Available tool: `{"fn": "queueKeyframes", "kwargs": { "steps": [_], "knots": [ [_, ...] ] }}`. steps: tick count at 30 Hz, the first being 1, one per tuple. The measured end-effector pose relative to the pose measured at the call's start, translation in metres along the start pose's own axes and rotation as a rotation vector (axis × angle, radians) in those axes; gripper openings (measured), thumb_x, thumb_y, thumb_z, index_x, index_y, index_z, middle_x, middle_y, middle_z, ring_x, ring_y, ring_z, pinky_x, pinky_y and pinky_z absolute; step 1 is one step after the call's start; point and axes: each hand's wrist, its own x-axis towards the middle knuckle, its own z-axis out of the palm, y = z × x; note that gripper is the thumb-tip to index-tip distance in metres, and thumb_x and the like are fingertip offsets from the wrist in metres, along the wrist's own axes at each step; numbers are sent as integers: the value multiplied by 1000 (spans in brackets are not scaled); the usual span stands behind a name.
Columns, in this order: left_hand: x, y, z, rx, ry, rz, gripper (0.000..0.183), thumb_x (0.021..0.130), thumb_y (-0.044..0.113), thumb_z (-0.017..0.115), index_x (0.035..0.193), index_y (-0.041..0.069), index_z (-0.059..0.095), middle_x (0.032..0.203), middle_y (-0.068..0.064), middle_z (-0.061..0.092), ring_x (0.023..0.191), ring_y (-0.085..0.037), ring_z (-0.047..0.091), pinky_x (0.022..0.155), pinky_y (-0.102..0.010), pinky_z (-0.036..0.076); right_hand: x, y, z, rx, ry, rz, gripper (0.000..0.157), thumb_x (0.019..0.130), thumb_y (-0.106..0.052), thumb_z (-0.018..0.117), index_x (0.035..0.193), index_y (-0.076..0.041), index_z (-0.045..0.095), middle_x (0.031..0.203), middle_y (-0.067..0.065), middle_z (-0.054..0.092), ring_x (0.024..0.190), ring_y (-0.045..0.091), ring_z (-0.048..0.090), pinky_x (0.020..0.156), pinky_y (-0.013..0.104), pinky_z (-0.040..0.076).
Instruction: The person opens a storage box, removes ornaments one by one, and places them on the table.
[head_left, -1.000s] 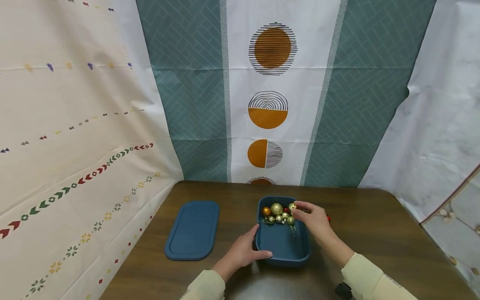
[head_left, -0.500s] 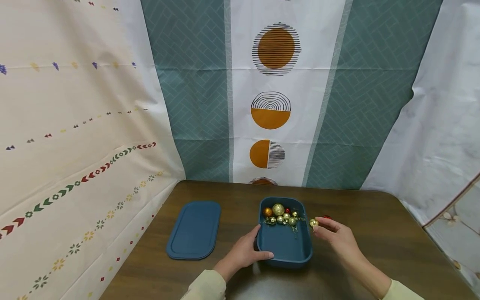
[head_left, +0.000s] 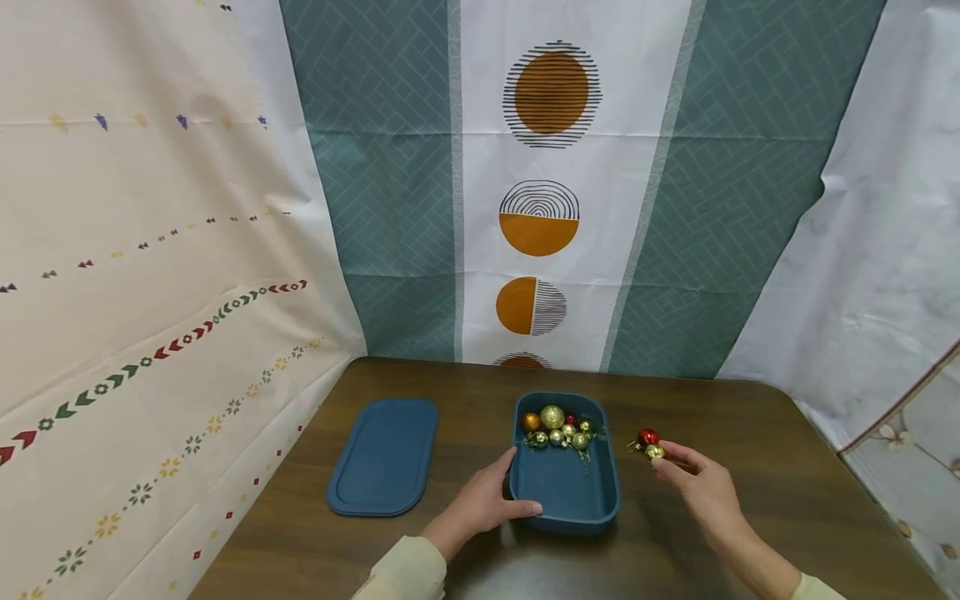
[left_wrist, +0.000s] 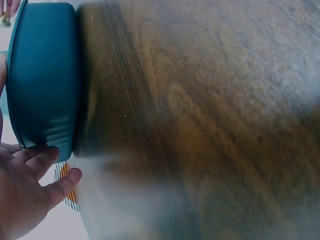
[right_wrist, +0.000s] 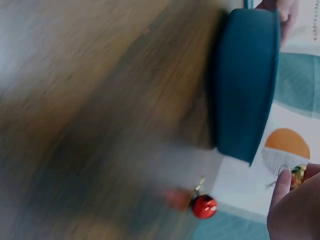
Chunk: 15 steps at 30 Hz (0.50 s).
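Observation:
My right hand point(head_left: 705, 492) pinches a small gold bauble point(head_left: 655, 452) between thumb and fingertips, right of the blue container point(head_left: 566, 500). A red bauble point(head_left: 648, 436) lies on the table just behind it; in the right wrist view the red bauble point(right_wrist: 204, 206) shows a gold cap, apart from the held gold bauble point(right_wrist: 299, 175). My left hand point(head_left: 480, 506) rests against the container's near left corner, thumb along the front and fingers along the left wall. Several gold baubles point(head_left: 552, 417), an orange one point(head_left: 531, 422) and a small red one lie in the container's far half.
A blue lid point(head_left: 384, 458) lies flat on the wooden table point(head_left: 480, 379), left of the container. Patterned cloths hang behind the table point(head_left: 540, 208) and along its left side point(head_left: 187, 250). A pale cloth point(head_left: 870, 275) hangs on the right.
My right hand has carried the gold bauble from above the container's far right part, out over the rim, to beside the red bauble. My left hand has stayed at the container.

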Motion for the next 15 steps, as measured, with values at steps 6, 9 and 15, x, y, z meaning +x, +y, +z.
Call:
{"fn": "queueKeyframes", "kwargs": {
  "steps": [6,9,15],
  "knots": [
    [0,0,0,-10,-4,-3,102,82,50,79,157,7,25,153,-17,40,136,-36,43,103,-56,40,11,13,-13,-67,110,-60,55,92,-24,74,135,5,57,101,-11,70,83,3,68,76,18,53],
    [0,1,0,-5,-1,-4,102,81,49,79,157,7,26,153,-18,40,136,-37,43,103,-56,40,17,20,-20,-98,167,-80,53,91,-25,75,132,5,59,98,-13,70,81,-1,67,72,16,52],
    [0,1,0,-7,0,-12,102,82,49,79,157,7,25,153,-17,40,136,-37,43,104,-57,39,27,32,-31,-175,242,-103,49,91,-24,74,129,4,62,104,-4,71,79,-11,59,68,13,49]
  ]
}}
